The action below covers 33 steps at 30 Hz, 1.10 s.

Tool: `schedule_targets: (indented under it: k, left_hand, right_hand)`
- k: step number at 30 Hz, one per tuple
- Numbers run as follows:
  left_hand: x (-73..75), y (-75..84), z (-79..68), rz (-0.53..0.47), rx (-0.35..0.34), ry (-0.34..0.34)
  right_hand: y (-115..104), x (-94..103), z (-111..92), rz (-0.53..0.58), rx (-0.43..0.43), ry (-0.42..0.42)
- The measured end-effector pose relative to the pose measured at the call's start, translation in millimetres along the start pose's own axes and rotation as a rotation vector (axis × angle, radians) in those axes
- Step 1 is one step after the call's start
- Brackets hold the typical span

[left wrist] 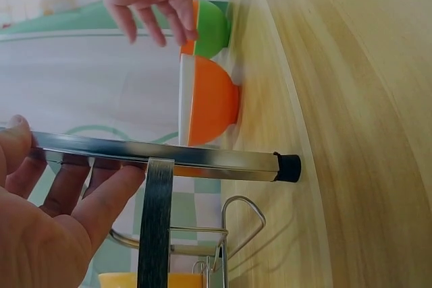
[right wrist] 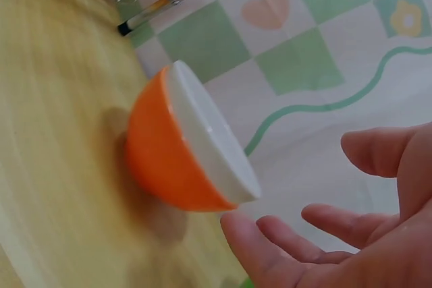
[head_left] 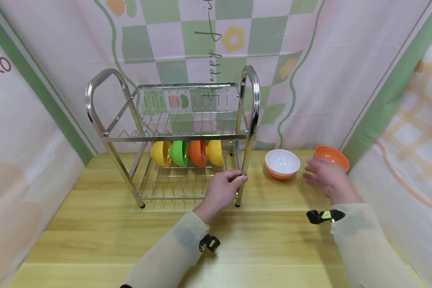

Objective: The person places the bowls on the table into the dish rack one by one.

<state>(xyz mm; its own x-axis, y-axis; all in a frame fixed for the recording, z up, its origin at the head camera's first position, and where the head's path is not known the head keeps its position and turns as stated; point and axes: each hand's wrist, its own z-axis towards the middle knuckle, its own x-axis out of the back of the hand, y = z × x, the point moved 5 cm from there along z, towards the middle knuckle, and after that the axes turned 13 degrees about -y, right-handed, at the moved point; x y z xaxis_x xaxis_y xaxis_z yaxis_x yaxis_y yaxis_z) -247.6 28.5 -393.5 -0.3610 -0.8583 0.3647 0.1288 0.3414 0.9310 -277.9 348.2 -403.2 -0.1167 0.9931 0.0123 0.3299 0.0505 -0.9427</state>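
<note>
My left hand grips the front right post of a two-tier metal dish rack, with fingers and thumb around it in the left wrist view. On the lower tier, yellow, green and orange bowls stand on their sides in a row. Right of the rack sits a bowl, orange outside and white inside. Farther right is another bowl, orange inside; its outside looks green in the left wrist view. My right hand hovers by these two bowls, fingers spread and holding nothing, partly covering the far one.
A wooden table bears everything. Printed curtains close in the back and both sides, with the right one close beside the far bowl. The rack's upper tier holds no dishes.
</note>
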Motion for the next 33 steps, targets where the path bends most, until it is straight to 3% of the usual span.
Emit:
schedule_targets:
  k: [6, 14, 24, 33]
  left_hand:
    - [-0.6, 0.1, -0.3, -0.003, -0.020, 0.007]
    - [-0.9, -1.2, 0.5, -0.011, -0.020, 0.013]
    - [-1.9, -1.8, 1.8, -0.033, 0.009, 0.004]
    - [-2.0, -2.3, 0.7, -0.015, 0.012, 0.008]
  right_hand:
    - [12, 1.0, 13, 0.161, -0.067, 0.002]
    - [14, 0.6, 24, 0.287, -0.136, -0.003]
    - [9, 5.8, 40, 0.225, -0.204, 0.026]
    - [5, 13.5, 55, 0.001, -0.211, 0.071]
